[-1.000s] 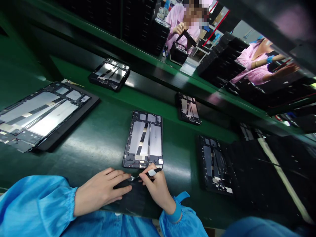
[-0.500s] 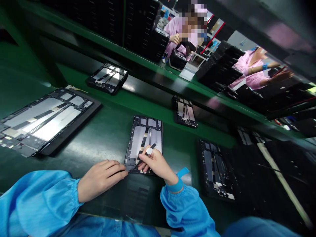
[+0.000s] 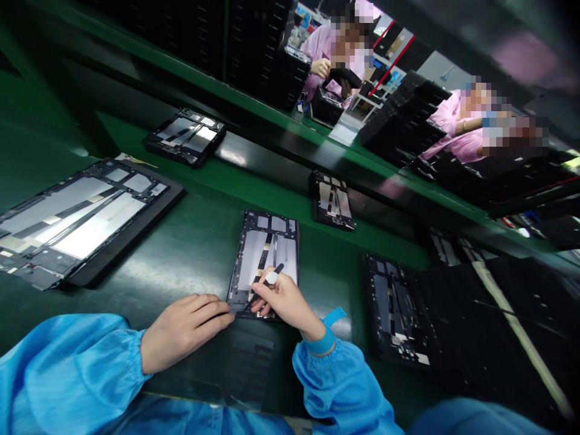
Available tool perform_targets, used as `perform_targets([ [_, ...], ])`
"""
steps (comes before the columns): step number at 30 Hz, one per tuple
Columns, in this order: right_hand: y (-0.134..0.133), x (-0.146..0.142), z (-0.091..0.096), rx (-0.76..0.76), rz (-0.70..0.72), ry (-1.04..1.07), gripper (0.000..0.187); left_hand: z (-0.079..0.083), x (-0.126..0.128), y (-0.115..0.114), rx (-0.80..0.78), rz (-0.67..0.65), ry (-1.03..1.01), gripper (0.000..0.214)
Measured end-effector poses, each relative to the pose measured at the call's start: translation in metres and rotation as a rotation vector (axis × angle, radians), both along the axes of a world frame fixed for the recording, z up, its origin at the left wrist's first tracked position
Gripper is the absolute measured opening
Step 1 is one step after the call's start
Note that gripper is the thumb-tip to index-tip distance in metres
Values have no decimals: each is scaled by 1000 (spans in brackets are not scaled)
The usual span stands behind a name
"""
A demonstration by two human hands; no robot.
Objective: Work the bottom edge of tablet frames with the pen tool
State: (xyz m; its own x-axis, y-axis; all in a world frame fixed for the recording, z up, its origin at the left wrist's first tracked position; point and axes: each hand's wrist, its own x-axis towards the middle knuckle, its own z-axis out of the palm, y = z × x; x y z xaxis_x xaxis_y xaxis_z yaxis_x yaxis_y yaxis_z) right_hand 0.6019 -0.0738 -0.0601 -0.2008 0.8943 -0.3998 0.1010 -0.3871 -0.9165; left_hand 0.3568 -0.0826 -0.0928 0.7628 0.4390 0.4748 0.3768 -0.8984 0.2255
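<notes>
Directly ahead: a tablet frame (image 3: 263, 254) lay flat near the front edge of the green worktop (image 3: 181, 269), its dark metal rim full of small cut-outs, with smooth silver sheets inside crossed by black and tan tape strips.
Right hand: the right hand (image 3: 285, 304) was closed on a slim black pen-like tool (image 3: 272, 277) with a white band, fingers curled low over the frame; the tip was hard to make out.
Left hand: the left hand (image 3: 185, 332) lay open and flat, holding nothing, its fingertips at the frame's lower left corner.
Handling: that short pen hold, with the other hand at the corner, looked steady.
Around: a larger frame (image 3: 77, 223) sat on a black mat (image 3: 136, 235) by the left edge; smaller frames (image 3: 332, 201) lay farther back. Glossy blue sleeves (image 3: 67, 368) ended in gathered cuffs. Two co-workers in pink smocks (image 3: 324, 51) showed beyond black stacks (image 3: 258, 42).
</notes>
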Motion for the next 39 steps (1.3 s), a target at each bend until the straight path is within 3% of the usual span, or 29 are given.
perform_targets([
  [9, 0, 1, 2, 11, 0, -1, 41, 9, -1, -6, 100, 1, 166, 40],
  [15, -25, 19, -2, 192, -214, -85, 31, 2, 4, -4, 134, 7, 96, 41],
  [21, -42, 26, -8, 266, -154, -233, 19, 10, 1, -3, 69, 7, 170, 38],
  [30, -39, 21, -12, 191, -244, -84, 28, 9, 2, -3, 74, 15, 152, 33],
  [39, -37, 19, -9, 198, -249, -114, 30, 11, 3, -6, 122, 51, 243, 52],
])
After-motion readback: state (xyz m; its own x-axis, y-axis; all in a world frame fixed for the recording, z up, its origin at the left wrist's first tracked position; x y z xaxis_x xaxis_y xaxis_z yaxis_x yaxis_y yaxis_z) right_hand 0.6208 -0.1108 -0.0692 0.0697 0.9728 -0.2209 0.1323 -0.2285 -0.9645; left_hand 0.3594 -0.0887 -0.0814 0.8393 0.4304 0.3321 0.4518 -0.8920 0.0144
